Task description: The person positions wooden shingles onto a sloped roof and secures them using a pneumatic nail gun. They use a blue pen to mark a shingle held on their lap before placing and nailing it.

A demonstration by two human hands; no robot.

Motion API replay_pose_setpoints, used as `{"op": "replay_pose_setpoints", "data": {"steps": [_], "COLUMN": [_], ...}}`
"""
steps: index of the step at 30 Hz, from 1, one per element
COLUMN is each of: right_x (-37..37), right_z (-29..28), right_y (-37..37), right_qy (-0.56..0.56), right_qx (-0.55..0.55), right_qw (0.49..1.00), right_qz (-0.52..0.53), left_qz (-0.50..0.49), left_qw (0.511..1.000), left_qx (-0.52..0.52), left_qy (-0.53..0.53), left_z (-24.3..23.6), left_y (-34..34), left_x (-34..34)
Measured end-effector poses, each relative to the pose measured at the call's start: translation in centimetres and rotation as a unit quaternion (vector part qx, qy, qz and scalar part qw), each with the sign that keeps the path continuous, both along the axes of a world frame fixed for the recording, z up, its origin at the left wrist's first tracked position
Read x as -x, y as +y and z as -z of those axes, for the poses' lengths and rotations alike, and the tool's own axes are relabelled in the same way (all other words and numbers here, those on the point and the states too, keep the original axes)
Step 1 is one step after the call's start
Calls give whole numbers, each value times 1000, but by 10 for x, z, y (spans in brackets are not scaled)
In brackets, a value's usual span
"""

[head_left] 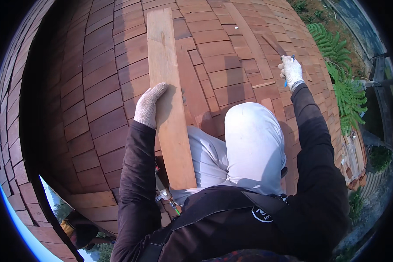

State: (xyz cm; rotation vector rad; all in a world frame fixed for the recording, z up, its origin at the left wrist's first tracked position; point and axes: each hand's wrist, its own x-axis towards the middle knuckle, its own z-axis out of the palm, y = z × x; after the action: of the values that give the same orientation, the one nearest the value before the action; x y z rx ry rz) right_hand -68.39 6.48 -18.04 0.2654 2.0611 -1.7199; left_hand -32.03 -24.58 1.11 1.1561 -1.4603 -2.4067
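Note:
My left hand (148, 105), in a white knit glove, grips the long edge of a pale wooden board (170, 126). The thumb lies on its face and the other fingers go behind it. The board stretches from up the roof down to my lap. Off to the right, my right hand (291, 71), also gloved, is closed around a slim blue pen-like thing (286, 83) whose ends stick out of the fist. A thin dark wood strip (273, 45) reaches up to that fist; whether I hold it or it lies on the shingles, I cannot tell.
I kneel on a roof of reddish-brown wooden shingles (94, 105). A metal tool (162, 187) with a hose fitting lies by my left thigh. A small wood stick (263, 84) rests below my right hand. Ferns (347, 96) border the right edge. Another person (81, 231) is at lower left.

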Motion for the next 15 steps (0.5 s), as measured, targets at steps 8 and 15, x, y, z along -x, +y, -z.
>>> {"op": "replay_pose_setpoints", "data": {"steps": [8,15], "right_x": [94,147], "right_z": [151,170], "right_y": [27,13], "right_qy": [138,91], "right_qx": [-447,-443], "right_qw": [864,877], "right_qz": [-188,-161], "left_qz": [-56,-4], "left_qw": [993,975], "left_qx": [54,157], "left_qy": [-85,-155], "left_z": [113,168], "left_y": [-88,-158], "left_x": [131,187]}}
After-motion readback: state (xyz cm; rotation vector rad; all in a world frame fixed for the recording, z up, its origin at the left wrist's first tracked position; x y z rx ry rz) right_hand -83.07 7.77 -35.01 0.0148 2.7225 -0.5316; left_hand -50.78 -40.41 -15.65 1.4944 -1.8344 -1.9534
